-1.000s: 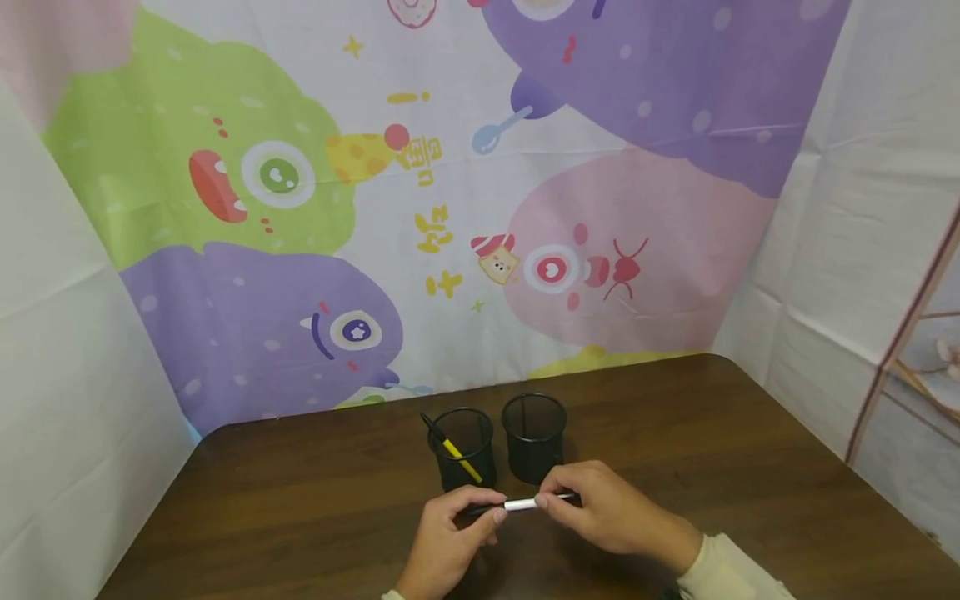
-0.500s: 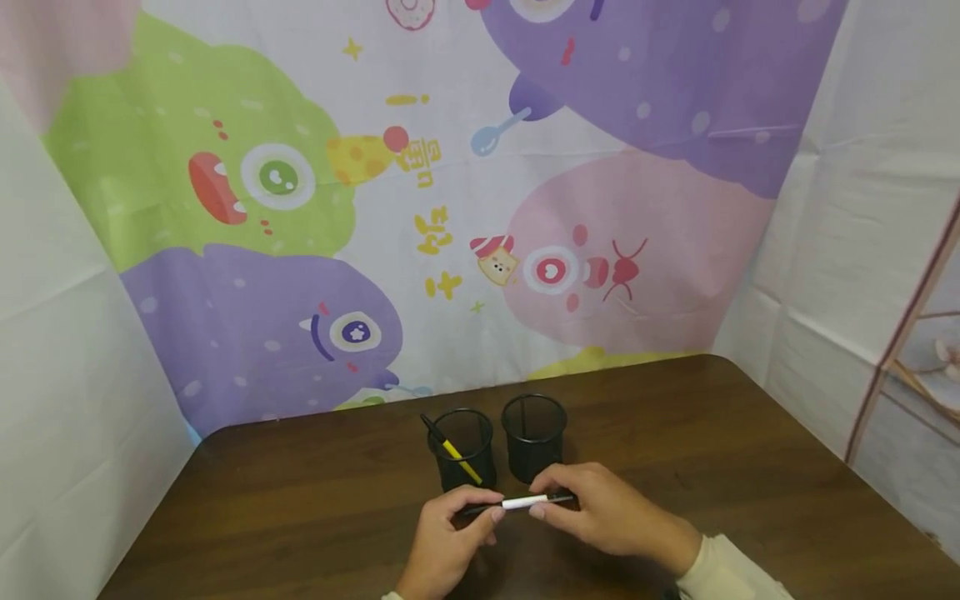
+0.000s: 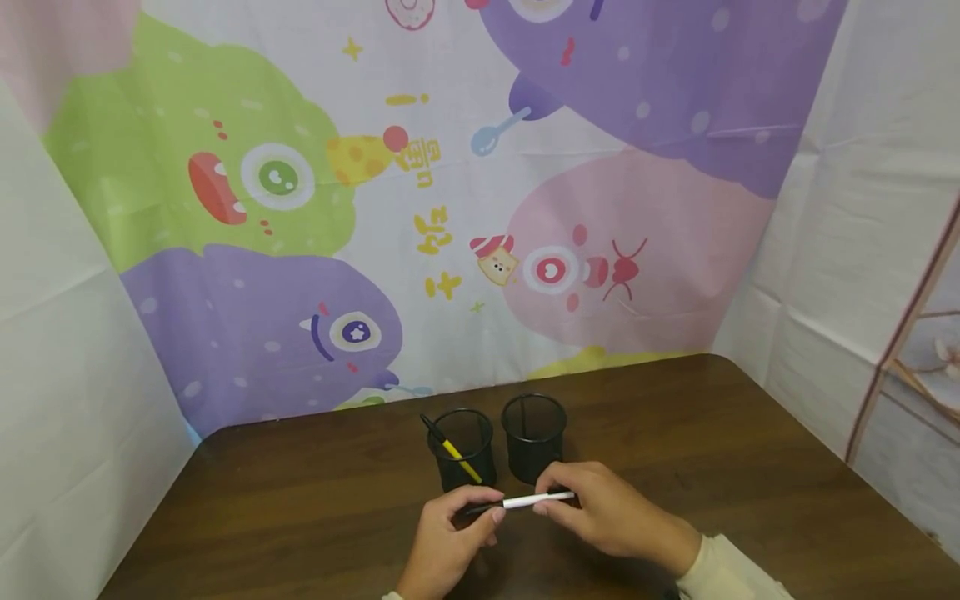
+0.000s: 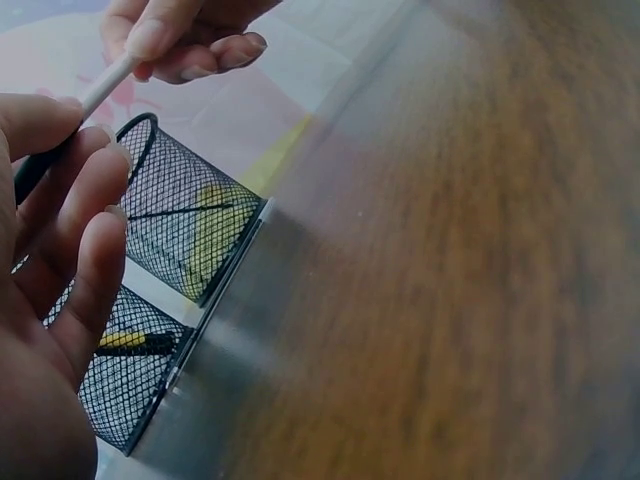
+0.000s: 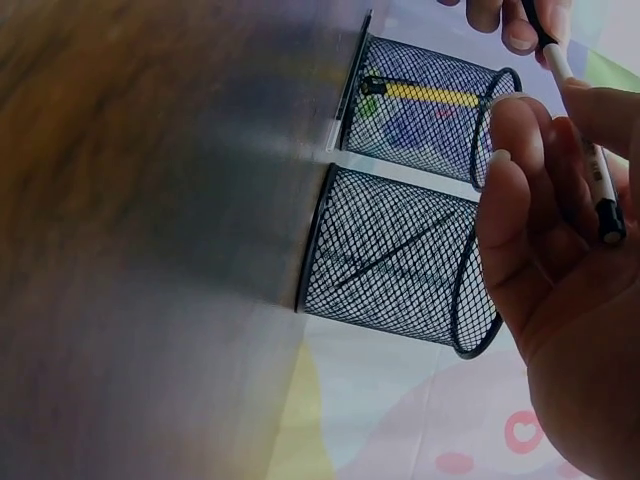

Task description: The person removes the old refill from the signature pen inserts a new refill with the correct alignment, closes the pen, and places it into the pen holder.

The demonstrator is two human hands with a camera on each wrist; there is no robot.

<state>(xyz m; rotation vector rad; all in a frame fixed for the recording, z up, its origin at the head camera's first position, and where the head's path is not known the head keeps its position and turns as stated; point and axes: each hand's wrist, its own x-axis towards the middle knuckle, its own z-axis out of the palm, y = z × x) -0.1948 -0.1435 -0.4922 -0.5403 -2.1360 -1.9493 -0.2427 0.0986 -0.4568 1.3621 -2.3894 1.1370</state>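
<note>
Left to right, we record: left hand (image 3: 450, 533) pinches the black end of a white marker (image 3: 523, 501) between thumb and fingers. Behind it, a black mesh cup (image 3: 457, 477) stands on the table (image 3: 300, 500), a yellow marker (image 3: 452, 451) leaning in it, upper black end past the rim. The white marker lies nearly level, above the table. Beside the first cup, apart, stands a second mesh cup (image 3: 534, 457). Right hand (image 3: 611, 510) pinches the white barrel, other fingers loosely bent.
</note>
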